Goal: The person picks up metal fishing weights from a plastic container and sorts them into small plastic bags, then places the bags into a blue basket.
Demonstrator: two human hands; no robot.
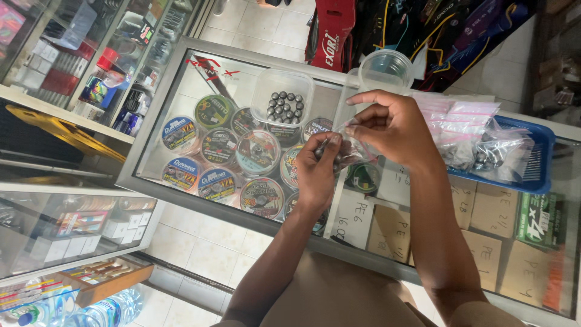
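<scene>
Pinching small clear bag (351, 148), both hands.

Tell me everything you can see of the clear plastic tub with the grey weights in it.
The clear plastic tub is a shallow, rounded-corner container of thin see-through plastic, open, no lid on it. It stands upright on the glass counter top, above the reels of line shown under the glass. A cluster of small dark grey oval weights lies loose on its bottom, filling only part of it. A round clear cup stands just beside it, to its right. Neither hand touches it; both are nearer the camera.
</scene>
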